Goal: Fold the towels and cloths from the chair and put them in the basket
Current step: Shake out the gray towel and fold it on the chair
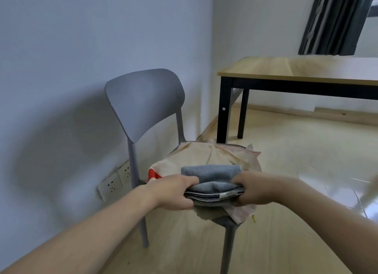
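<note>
Both hands hold folded blue-grey towel over chair seat.
Left hand [173, 194] and right hand [255, 190], each grip pinching an end of the towel [212, 178], above the cream cloth [202, 154] draped across the chair [143, 102] front edge.

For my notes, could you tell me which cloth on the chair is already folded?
The blue-grey towel, folded and held by both hands; the cream cloth beneath lies spread out.

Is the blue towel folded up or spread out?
Folded: the blue towel shows stacked layers along its near edge, between both hands.
</note>
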Motion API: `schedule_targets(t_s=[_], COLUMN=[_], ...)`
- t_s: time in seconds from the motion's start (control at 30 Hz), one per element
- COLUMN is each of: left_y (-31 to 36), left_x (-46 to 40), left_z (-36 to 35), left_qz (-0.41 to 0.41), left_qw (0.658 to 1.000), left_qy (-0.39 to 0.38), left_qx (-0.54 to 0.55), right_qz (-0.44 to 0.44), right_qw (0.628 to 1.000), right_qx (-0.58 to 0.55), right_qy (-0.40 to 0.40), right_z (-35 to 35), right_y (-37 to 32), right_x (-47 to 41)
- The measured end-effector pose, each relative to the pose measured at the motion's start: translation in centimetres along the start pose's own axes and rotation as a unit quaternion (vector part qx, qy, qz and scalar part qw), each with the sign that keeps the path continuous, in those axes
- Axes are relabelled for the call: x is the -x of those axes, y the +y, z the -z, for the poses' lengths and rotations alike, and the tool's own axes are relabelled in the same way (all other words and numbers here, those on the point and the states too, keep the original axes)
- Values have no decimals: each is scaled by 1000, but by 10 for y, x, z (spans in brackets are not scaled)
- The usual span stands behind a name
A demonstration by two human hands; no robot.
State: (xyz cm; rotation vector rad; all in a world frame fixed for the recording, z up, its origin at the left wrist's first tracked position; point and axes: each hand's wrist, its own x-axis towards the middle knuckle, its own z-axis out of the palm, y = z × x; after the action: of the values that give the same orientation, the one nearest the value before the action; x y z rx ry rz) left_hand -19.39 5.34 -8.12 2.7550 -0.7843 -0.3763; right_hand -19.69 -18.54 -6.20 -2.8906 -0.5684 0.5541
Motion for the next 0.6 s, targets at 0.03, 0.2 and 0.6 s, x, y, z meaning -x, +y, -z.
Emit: schedule_targets(t_s=[0.03, 0.2, 0.6], left_y=[0, -16, -36], left_x=[-2, -22, -82], left_z=[3, 15, -37], left_qz=[6, 62, 248], left_qw=[999, 974, 844], left_qy=[0, 35, 188], left_qx=[39, 215, 437], right_qz=[-4, -27, -102], right_qw=[1000, 989, 984], right_qx=[-14, -143, -113], right_qy=[-3, -6, 87], right_z=[3, 19, 8], right_y=[5, 20, 27], right_x=[-4, -17, -67])
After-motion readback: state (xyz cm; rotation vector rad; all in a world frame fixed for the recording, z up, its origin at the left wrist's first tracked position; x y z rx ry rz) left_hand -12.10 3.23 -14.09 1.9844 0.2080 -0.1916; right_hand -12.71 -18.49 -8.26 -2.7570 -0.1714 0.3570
